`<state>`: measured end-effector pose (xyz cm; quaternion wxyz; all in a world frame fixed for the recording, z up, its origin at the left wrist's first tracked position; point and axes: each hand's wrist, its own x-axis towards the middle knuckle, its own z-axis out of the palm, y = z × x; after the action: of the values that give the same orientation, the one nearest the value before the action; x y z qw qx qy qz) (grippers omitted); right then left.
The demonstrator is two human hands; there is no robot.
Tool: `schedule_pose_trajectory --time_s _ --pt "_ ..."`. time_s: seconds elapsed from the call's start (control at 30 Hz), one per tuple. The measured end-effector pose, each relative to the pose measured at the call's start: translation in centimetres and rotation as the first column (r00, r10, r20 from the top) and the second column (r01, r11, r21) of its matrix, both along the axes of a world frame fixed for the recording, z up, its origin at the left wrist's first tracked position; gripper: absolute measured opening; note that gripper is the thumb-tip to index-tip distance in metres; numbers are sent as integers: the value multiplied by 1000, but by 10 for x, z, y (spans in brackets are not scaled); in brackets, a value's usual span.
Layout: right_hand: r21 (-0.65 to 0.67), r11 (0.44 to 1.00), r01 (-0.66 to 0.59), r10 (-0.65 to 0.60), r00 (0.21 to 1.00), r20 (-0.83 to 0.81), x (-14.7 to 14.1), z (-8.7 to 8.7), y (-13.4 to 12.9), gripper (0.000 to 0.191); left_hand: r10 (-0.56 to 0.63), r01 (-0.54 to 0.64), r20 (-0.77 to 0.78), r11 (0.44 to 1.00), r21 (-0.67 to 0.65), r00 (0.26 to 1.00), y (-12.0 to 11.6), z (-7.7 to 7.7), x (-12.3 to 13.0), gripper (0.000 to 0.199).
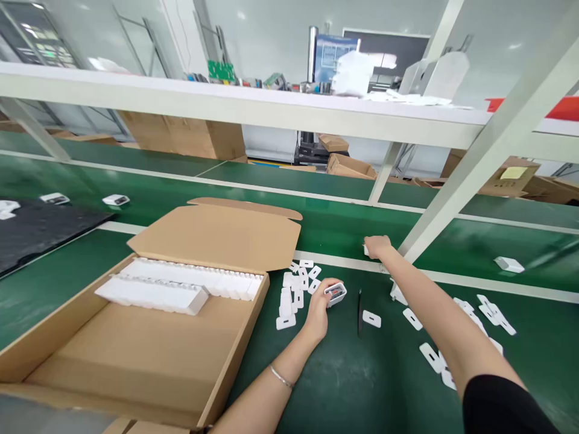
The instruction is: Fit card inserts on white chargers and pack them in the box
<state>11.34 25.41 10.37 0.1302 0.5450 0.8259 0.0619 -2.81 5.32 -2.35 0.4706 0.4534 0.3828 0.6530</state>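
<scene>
Fingers of the left hand (318, 313) pinch a white, open-ended plastic housing (339, 300), round-cornered with dark and reddish parts inside, while ahead and to the right the right hand (379, 246) bends its fingers at a mostly hidden white piece (366, 249) by the green belt (335, 229), their grip impossible to tell. Right of the left fingertips lie black tweezers (360, 313) and a slotted white plate (371, 319), with more plates (298, 295) left of them. Farther left sits an open cardboard box (149, 343) holding white foam trays (154, 292); a slanting shelf post (443, 211) stands just right of the right hand.
</scene>
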Motion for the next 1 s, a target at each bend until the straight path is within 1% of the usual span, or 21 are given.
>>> schedule_pose_trajectory --time_s 0.07,0.13,0.2,0.23,0.3,0.37,0.43,0.53,0.57,0.6,0.63,0.67,0.73,0.77,0.8,0.83,0.87,0.9,0.93,1.0 --pt "-68 991 -117 120 992 36 -10 -6 -15 33 -31 31 1 999 -9 1000 -1 0 2 40" --pt "-111 968 -227 234 971 53 -17 -13 -37 40 -54 54 -7 998 -11 998 -4 1 3 39" --pt "-109 945 -310 317 947 54 -19 -18 -63 49 -61 61 -4 998 -12 998 -8 4 2 39" --pt "-93 935 -341 347 936 53 -18 -20 -77 49 -58 58 7 998 -16 998 -10 6 1 38" --pt "-64 918 -392 395 917 54 -10 -21 -101 42 -48 49 40 998 -28 998 -12 10 -2 37" --pt "-74 897 -435 439 897 56 3 -23 -119 34 -50 53 68 998 -35 996 -13 12 -4 37" --pt "-113 849 -516 525 848 75 17 -27 -129 28 -54 58 86 998 -39 995 -13 13 -5 38" --pt "-165 729 -665 684 721 115 34 -34 -132 22 -49 54 102 997 -50 994 -14 13 -6 38" --pt "-172 698 -695 715 690 115 38 -36 -131 21 -49 54 101 997 -48 994 -14 13 -6 38" --pt "-168 689 -705 723 683 100 42 -38 -131 20 -50 54 96 998 -42 994 -15 13 -7 37" --pt "-152 696 -702 716 695 68 45 -38 -130 19 -51 53 85 998 -31 995 -16 13 -7 38" --pt "-121 723 -681 687 726 16 48 -38 -130 19 -49 50 69 999 -17 996 -17 13 -8 38" --pt "-35 817 -575 563 810 -164 53 -38 -131 16 -30 29 35 999 15 999 -18 14 -9 39" --pt "1 869 -494 472 829 -301 55 -39 -132 13 -16 16 28 999 28 999 -19 14 -10 39" --pt "17 914 -405 368 809 -458 58 -40 -135 10 -8 7 30 999 37 1000 -19 15 -11 39" --pt "10 947 -322 261 747 -611 60 -42 -138 7 -1 0 40 999 42 999 -18 16 -12 39" --pt "-15 967 -254 159 650 -743 62 -44 -142 9 3 -5 54 999 44 999 -18 17 -12 39" --pt "-58 976 -209 65 535 -842 64 -47 -147 14 -3 0 67 999 40 998 -18 17 -13 39" --pt "-115 976 -183 -27 423 -906 64 -50 -152 19 -14 11 77 999 30 997 -19 18 -14 39" --pt "-231 959 -165 -190 232 -954 64 -55 -164 28 -49 50 66 999 -12 997 -21 20 -15 40"
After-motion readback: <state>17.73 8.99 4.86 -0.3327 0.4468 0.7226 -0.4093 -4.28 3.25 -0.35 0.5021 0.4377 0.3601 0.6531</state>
